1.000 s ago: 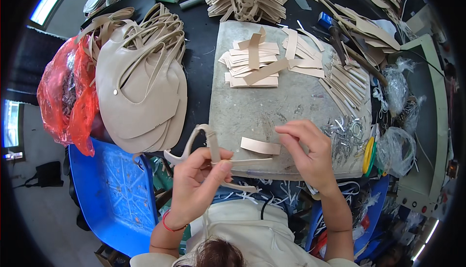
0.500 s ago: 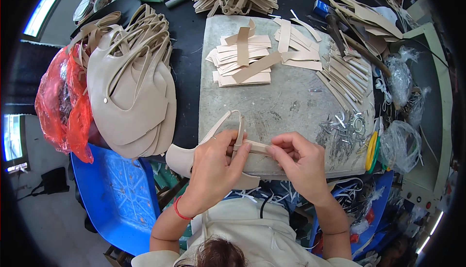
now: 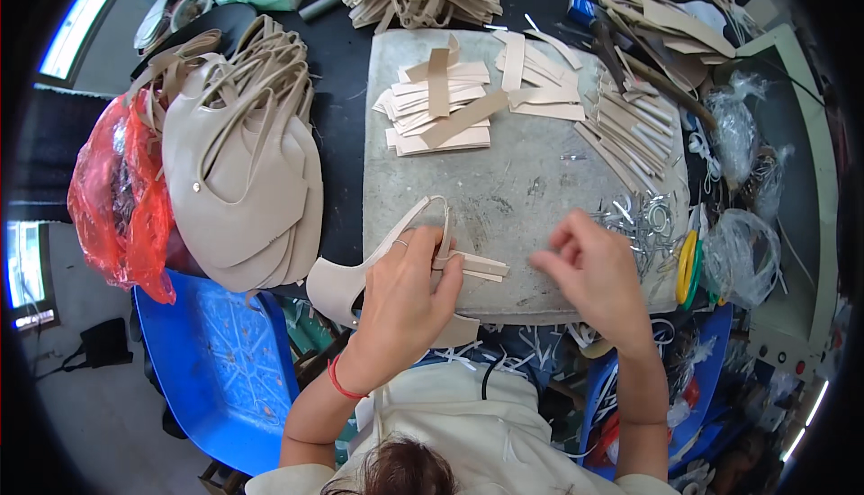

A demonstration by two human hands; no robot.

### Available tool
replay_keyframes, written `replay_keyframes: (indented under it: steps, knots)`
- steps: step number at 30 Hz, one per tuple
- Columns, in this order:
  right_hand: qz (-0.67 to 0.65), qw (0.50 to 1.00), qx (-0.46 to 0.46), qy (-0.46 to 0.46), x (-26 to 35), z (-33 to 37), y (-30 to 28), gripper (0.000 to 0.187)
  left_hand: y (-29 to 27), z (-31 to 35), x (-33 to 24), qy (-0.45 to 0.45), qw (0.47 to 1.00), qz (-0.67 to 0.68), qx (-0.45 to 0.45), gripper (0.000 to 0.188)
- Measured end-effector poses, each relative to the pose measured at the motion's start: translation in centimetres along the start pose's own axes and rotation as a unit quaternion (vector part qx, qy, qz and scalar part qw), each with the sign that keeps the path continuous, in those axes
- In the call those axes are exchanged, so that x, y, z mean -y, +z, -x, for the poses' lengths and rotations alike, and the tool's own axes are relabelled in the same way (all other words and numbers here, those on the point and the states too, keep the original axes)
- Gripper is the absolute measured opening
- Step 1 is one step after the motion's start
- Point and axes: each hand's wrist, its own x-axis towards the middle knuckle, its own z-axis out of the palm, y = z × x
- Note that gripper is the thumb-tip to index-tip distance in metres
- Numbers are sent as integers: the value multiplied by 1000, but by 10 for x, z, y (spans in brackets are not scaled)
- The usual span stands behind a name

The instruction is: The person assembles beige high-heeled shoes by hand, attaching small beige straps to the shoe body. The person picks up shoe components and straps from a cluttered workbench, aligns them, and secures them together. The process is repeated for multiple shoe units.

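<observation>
My left hand (image 3: 403, 295) is closed on a beige shoe upper (image 3: 333, 292), a flat leather-like piece with a thin strap looping above the fingers. Its thumb and fingers also pinch a narrow beige strip (image 3: 481, 266), folded so that two ends stick out to the right. To the right, my right hand (image 3: 596, 277) hovers over the grey work board (image 3: 522, 193), touching neither strip nor upper. Its fingers are bent and slightly blurred, the thumb apart from them, and nothing shows between them. Small metal pieces (image 3: 639, 220) lie scattered just beyond it.
Stacked beige uppers (image 3: 243, 198) lie at left beside a red plastic bag (image 3: 121, 198). Cut strips (image 3: 441, 103) and narrow folded strips (image 3: 630, 135) lie on the board's far part. A hammer (image 3: 612, 49), scissors (image 3: 688, 265) and blue tub (image 3: 220, 360) surround the work area.
My right hand has let go of the strip and moved right, leaving its ends free. The left hand keeps its hold, almost in place. The whole view has shifted slightly.
</observation>
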Motion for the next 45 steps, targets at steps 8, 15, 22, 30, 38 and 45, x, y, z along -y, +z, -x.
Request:
replay_keyframes:
  steps: [8, 15, 22, 30, 38, 45]
  knots:
    - [-236, 955, 94, -153, 18, 14, 28, 20, -22, 35, -5, -18, 977, 214, 0, 24]
    - [-309, 919, 84, -228, 27, 26, 44, 7, -45, 50, -4, 44, 961, 265, 66, 34]
    - [-347, 899, 10, -265, 30, 43, 38, 9, -64, 67, -27, -32, 956, 288, 42, 18]
    - [-117, 960, -234, -102, -46, 6, -36, 10, -148, 16, -50, 75, 983, -123, -117, 17]
    - [149, 898, -363, -200, -89, -52, -57, 10, -122, -17, 47, 29, 990, -141, -15, 22]
    - [273, 867, -355, -221, -102, -72, -55, 9, -105, 1, 25, 65, 956, -217, -185, 29]
